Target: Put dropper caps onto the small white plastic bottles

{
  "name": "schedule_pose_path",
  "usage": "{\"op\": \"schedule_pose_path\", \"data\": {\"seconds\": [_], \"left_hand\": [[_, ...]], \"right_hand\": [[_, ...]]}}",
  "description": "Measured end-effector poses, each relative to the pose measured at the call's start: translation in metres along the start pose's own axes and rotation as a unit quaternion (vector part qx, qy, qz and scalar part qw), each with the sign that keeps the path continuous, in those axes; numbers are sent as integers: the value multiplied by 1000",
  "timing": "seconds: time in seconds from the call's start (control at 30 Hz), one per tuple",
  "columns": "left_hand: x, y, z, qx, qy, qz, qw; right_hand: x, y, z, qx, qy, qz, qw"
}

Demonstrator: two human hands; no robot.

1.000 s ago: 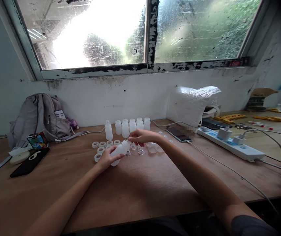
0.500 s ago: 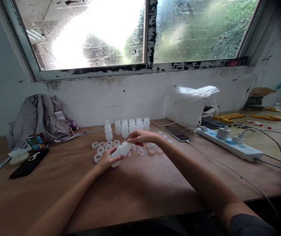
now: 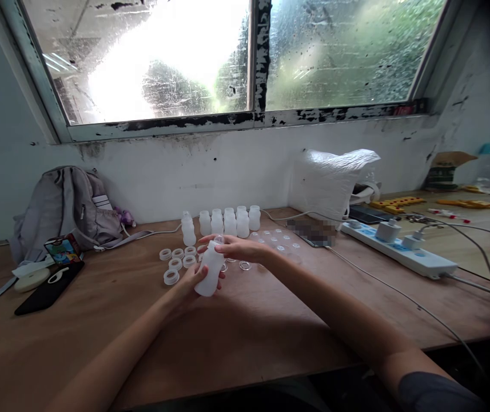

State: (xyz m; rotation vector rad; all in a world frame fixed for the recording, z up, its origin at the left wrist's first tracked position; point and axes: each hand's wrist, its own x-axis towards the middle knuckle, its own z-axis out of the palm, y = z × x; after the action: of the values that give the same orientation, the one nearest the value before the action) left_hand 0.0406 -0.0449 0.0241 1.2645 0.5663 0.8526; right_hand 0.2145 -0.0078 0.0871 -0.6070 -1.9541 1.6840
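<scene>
My left hand (image 3: 190,284) is closed around the body of a frosted white baby bottle (image 3: 209,276), lifted over the table and leaning to the right. The fingers of my right hand (image 3: 241,249) wrap the neck, where a clear nipple (image 3: 219,240) pokes up; what they cover there is hidden. Left of the hands lie several white screw rings (image 3: 171,277). Clear rings (image 3: 245,265) and small clear discs (image 3: 280,248) lie to the right. Behind, a row of open white bottles (image 3: 229,222) stands upright, with one nipple-topped bottle (image 3: 188,230) at the left.
A grey backpack (image 3: 62,200) leans on the wall at left, near a black phone (image 3: 51,289) and a small printed box (image 3: 63,249). At right are a charging phone (image 3: 309,233), a white power strip (image 3: 399,252), its cable and a plastic-wrapped bundle (image 3: 326,186).
The bottle has swung more upright. My right hand has gone from pinching at its tip to wrapping its neck, and the nipple now shows above the fingers.
</scene>
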Motion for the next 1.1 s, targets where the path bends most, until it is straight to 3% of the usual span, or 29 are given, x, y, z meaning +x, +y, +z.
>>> {"op": "schedule_pose_path", "data": {"seconds": [0.07,0.13,0.23,0.3,0.37,0.4,0.47,0.5,0.57,0.63,0.73,0.87,1.0,1.1], "left_hand": [[-5,0,3,-19,-46,-34,998],[-5,-3,4,5,-54,-55,997],[3,-9,1,135,43,-6,990],[9,-12,-2,247,145,38,957],[11,-12,-5,263,176,32,948],[9,-10,-4,221,148,6,964],[3,-7,-1,80,37,-60,994],[0,-4,2,21,-10,-83,996],[-6,-1,9,-33,-48,-86,995],[-8,2,14,-7,-34,-51,998],[-5,2,15,118,9,14,993],[2,-1,9,303,105,82,944],[7,-7,0,369,181,120,904],[12,-12,-9,334,209,101,914]], "right_hand": [[5,8,13,59,-7,-12,998],[12,18,25,89,37,-19,995],[21,33,37,80,178,-23,981],[24,39,40,56,265,-34,962],[24,39,40,56,294,-34,954],[23,37,40,70,281,-31,956],[20,30,41,119,221,-27,968],[19,26,42,140,190,-27,971],[16,20,43,160,159,-33,974],[15,16,45,152,173,-54,972],[15,17,49,120,216,-97,964],[16,21,52,59,255,-127,957],[15,12,41,-28,195,-92,976],[6,-5,16,-140,134,-28,981]]}}
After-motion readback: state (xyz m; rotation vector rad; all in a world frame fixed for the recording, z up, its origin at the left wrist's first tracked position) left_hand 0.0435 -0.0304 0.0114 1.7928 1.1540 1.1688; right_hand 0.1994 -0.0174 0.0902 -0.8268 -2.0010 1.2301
